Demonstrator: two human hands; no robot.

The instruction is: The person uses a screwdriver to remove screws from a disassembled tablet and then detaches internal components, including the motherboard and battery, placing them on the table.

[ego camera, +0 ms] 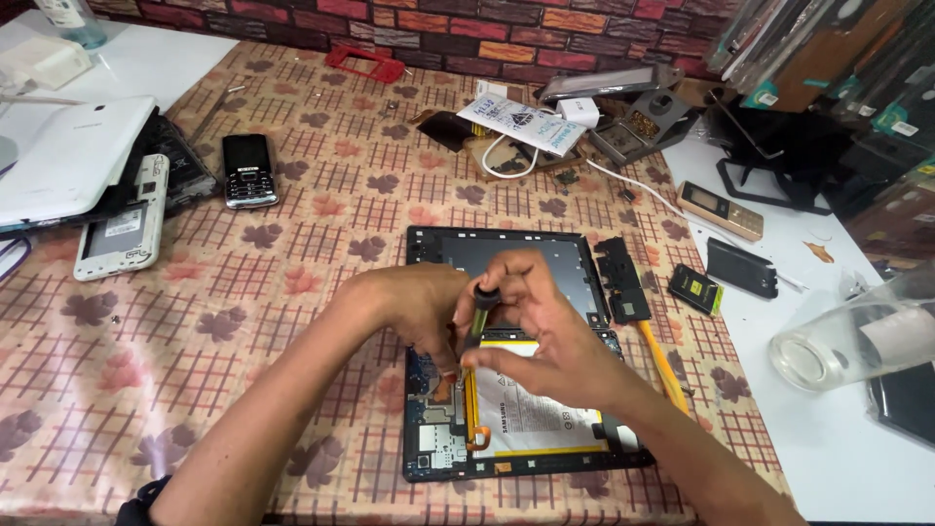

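Two hands are working over an opened tablet [516, 390] lying on the bench [195, 321]: right hand [545, 341] fingers are gripping an upright screwdriver [479, 317], left hand [414, 307] fingers are pinched steadying its tip.

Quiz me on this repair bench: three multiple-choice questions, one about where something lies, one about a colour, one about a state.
1. Where does the black keypad phone lie?
A. left of the opened tablet
B. on the tablet
C. inside the glass jar

2. What colour is the empty phone frame by the brick wall?
A. red
B. green
C. white

3. The tablet is
A. sealed shut
B. open, battery showing
C. boxed

Answers: 1 A, it rests on the patterned cloth, up and left. 2 A, plainly red. 3 B, the back is off while the right hand and left hand hold a screwdriver over it.
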